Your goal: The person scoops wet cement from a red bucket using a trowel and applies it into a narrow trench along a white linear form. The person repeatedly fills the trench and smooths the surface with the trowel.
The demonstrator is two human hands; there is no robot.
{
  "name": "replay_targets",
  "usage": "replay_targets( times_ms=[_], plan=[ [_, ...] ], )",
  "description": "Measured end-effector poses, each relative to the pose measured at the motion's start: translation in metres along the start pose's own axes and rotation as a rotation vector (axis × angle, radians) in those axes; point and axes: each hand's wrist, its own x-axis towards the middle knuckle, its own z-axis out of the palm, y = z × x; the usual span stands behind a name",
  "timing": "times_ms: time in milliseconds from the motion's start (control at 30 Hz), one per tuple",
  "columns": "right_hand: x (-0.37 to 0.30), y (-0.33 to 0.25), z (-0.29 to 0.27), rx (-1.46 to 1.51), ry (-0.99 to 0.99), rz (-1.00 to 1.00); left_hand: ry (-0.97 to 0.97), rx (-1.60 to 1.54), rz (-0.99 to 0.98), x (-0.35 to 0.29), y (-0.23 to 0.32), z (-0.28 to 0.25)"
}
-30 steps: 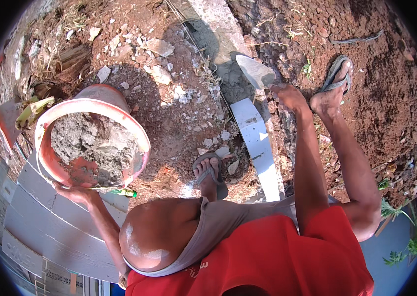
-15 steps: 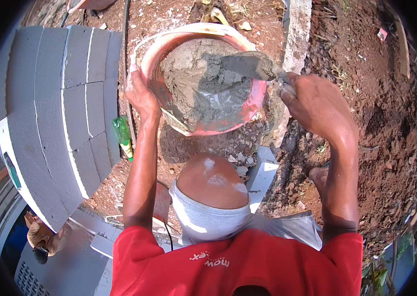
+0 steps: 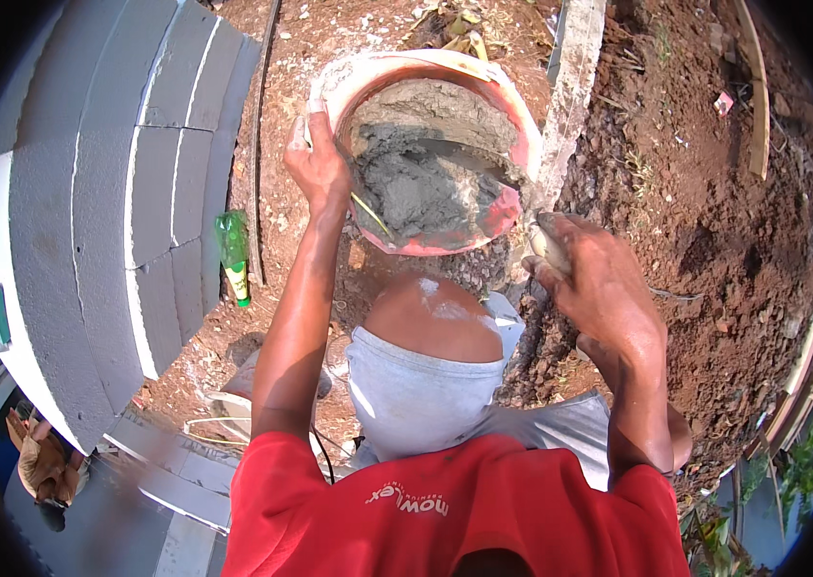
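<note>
Trowel at the mortar, no load lifted clear

The right hand, right of centre in the frame, is curled around the trowel's handle. The blade reaches leftward over the rim of the red bucket, at upper centre, and lies in or just above the grey mix; shadow hides which. The left hand has its fingers against the bucket's left rim; how far they wrap behind it, I cannot tell.

As far as shows, the work seems midway through a scoop or a stir: blade at the mix, nothing yet raised out, and plenty of mortar left inside.

Farther out, a green bottle lies left of the left forearm, beside grey blocks that fill the upper left. A pale concrete strip runs up from the bucket's right side, with reddish soil beyond. Another person is at lower left.
</note>
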Motion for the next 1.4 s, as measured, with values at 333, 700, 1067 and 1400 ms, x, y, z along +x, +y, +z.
replay_targets(
  times_ms=[333,700,1067,1400],
  plan=[
    [0.132,0.008,0.089,-0.093,-0.231,0.014,-0.12,0.005,-0.201,-0.006,0.016,0.017],
    [-0.01,-0.033,-0.005,-0.117,0.008,0.058,-0.077,0.206,0.225,-0.003,-0.004,-0.007],
    [0.081,-0.024,0.119,-0.402,-0.045,-0.066,-0.153,0.051,0.325,0.001,-0.031,0.01],
    [0.036,-0.052,-0.047,-0.326,-0.055,0.082,-0.031,-0.109,-0.048,-0.001,-0.003,0.003]
  ],
)
